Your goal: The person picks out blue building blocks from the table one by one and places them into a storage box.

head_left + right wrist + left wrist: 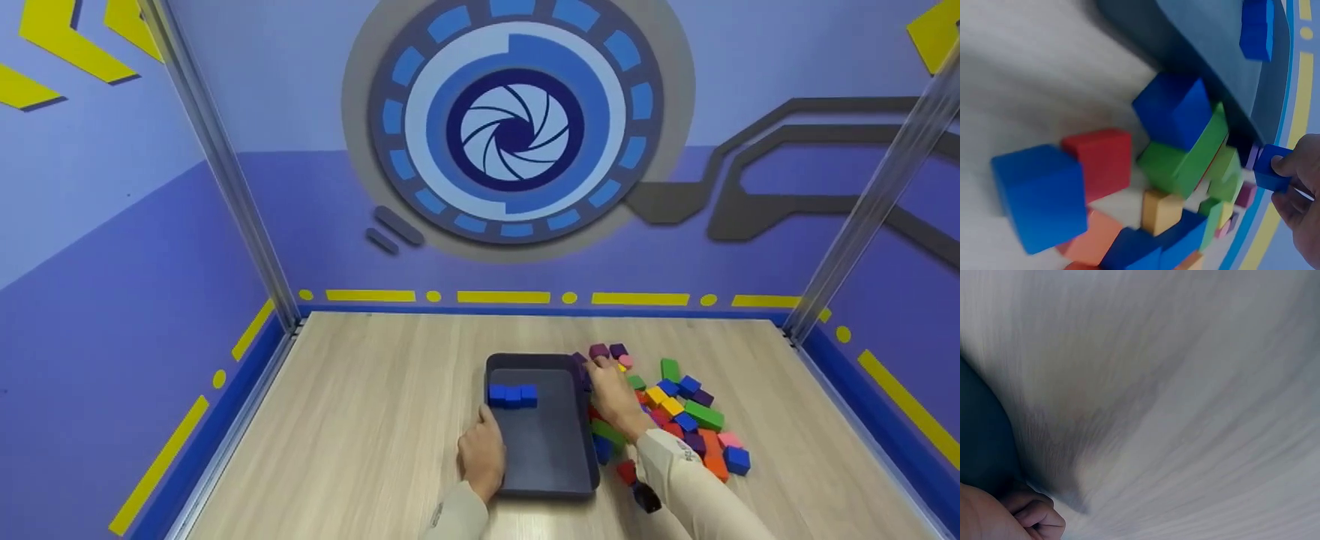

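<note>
A dark grey tray (544, 450) lies on the table, with a row of three blue blocks (513, 396) across its upper left part. My left hand (482, 452) grips the tray's left wall, thumb at the rim and fingers curled below in the left wrist view. Just past the right rim, my right hand (613, 394) pinches a blue block (1273, 167) between thumb and fingers, as the right wrist view shows. Beneath and beside that hand, loose coloured blocks (703, 414) are heaped, including a green block (1185, 163) close along the tray's outer wall.
Red block (1103, 160) and blue block (1041, 197) lie nearer the front of the heap. Purple blocks (598, 350) sit at its far end. A purple-blue wall (315, 225) with metal corner posts closes off the back and sides of the wooden table (360, 420).
</note>
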`<state>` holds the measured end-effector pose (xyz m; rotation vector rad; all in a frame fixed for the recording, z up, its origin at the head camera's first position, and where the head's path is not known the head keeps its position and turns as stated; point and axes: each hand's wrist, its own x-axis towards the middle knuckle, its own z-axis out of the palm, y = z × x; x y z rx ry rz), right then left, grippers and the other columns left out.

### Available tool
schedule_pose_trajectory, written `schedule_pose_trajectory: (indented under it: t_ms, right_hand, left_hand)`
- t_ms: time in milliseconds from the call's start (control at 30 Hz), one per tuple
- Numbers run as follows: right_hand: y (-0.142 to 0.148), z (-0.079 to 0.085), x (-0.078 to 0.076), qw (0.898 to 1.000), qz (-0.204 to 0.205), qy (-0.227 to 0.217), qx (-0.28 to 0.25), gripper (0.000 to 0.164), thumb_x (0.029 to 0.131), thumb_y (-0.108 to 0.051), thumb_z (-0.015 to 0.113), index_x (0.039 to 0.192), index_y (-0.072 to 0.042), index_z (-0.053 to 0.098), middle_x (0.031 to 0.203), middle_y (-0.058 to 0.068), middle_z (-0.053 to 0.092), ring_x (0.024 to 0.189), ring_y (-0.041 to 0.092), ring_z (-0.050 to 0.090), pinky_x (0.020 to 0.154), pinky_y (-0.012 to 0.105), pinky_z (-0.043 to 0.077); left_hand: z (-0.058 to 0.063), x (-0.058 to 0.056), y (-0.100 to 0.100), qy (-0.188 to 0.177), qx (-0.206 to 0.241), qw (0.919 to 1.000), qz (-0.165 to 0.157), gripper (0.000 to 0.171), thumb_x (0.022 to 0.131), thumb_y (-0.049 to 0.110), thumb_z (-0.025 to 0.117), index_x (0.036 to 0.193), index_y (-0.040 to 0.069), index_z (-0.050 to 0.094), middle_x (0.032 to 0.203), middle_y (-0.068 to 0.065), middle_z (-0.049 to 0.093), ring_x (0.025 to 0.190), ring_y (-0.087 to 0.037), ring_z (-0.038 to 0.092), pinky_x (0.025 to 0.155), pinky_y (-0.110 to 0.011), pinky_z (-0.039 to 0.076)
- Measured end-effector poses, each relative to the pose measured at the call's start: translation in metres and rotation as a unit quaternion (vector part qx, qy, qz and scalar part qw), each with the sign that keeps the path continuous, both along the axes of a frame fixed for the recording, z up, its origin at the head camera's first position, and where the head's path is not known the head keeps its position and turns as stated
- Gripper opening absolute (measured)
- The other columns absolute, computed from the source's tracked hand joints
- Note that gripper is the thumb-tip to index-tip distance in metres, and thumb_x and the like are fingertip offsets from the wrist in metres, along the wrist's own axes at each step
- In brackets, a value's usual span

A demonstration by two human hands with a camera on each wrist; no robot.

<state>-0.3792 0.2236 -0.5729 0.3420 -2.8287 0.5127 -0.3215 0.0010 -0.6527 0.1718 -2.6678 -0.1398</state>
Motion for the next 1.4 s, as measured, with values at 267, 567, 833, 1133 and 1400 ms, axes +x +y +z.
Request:
schedule_pose_trajectory:
  t_ms: [267, 567, 833, 1133, 1400]
  right_hand:
    - [-0.037, -0.009, 0.001, 0.998, 0.002, -0.065, -0.008, 0.047, 0.085, 0.010, 0.069, 0.130, 0.001, 0.062, 0.132, 0.024, 0.062, 0.120, 0.042, 0.061, 0.100, 0.057, 0.051]
    - [-0.061, -0.027, -0.002, 0.996, 0.092, 0.010, 0.002, 0.020, 0.080, 0.012, 0.073, 0.099, 0.005, 0.067, 0.096, 0.022, 0.067, 0.090, 0.039, 0.068, 0.082, 0.050, 0.058]
    - [-0.062, -0.026, -0.005, 0.995, 0.092, -0.022, -0.026, 0.021, 0.080, 0.014, 0.071, 0.099, 0.004, 0.071, 0.093, 0.019, 0.069, 0.090, 0.036, 0.071, 0.080, 0.051, 0.059]
    - [-0.063, -0.030, -0.006, 0.993, 0.118, 0.002, -0.008, 0.026, 0.077, 0.019, 0.068, 0.091, -0.002, 0.064, 0.089, 0.019, 0.072, 0.083, 0.038, 0.073, 0.073, 0.052, 0.058]
    - [-0.058, -0.031, -0.007, 0.992, 0.124, -0.006, -0.003, 0.018, 0.082, 0.012, 0.069, 0.094, -0.001, 0.068, 0.090, 0.018, 0.074, 0.080, 0.036, 0.073, 0.072, 0.053, 0.059]
  left_hand:
    - [-0.002, 0.001, 0.002, -0.013, -0.019, 0.9997, 0.012, 0.034, 0.083, 0.013, 0.079, 0.105, 0.007, 0.054, 0.058, 0.002, 0.055, 0.050, -0.007, 0.044, 0.046, -0.028, 0.043]
    - [0.004, -0.004, 0.001, -0.038, 0.005, 0.9992, 0.012, 0.039, 0.083, 0.012, 0.078, 0.112, 0.006, 0.053, 0.064, -0.004, 0.065, 0.055, -0.015, 0.063, 0.050, -0.031, 0.048]
    - [0.002, -0.004, 0.003, -0.031, -0.003, 0.9995, 0.010, 0.039, 0.081, 0.014, 0.081, 0.107, 0.007, 0.052, 0.063, -0.002, 0.063, 0.053, -0.013, 0.061, 0.048, -0.030, 0.047]
    - [0.003, -0.003, 0.002, -0.038, -0.007, 0.9991, 0.018, 0.039, 0.083, 0.014, 0.079, 0.110, 0.007, 0.052, 0.063, -0.003, 0.064, 0.054, -0.014, 0.061, 0.050, -0.031, 0.048]
    - [0.001, -0.003, 0.003, -0.022, -0.007, 0.9996, 0.014, 0.034, 0.084, 0.011, 0.076, 0.109, 0.007, 0.053, 0.063, -0.003, 0.065, 0.054, -0.015, 0.063, 0.049, -0.031, 0.047]
